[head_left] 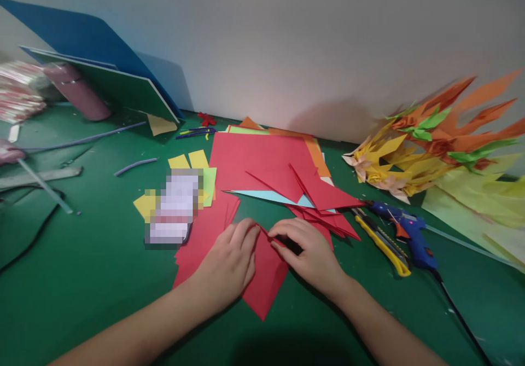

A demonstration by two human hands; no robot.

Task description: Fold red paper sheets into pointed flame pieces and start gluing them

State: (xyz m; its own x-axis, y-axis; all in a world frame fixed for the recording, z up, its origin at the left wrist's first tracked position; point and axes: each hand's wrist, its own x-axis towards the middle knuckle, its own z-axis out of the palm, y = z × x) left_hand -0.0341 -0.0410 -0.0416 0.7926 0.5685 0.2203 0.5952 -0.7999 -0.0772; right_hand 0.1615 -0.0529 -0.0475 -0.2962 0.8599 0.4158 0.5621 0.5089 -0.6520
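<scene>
A sheet of red paper [264, 284] lies in front of me with one corner pointing at me. Its far edge is raised into a narrow fold between my two hands. My left hand [235, 248] presses on the paper's left side, fingers closed together at the fold. My right hand [305, 245] pinches the same fold from the right with thumb and forefinger. Behind them rest folded red paper pieces with sharp points [328, 221] and a stack of paper with a red sheet [262, 155] on top.
Left of the papers lies a phone [174, 207], its screen blurred, among yellow paper squares [178, 162]. To the right are a yellow utility knife [383, 245], a blue glue gun [410, 229] and folded paper flowers [443, 131]. A pink bottle [80, 92] leans against boards at the back left.
</scene>
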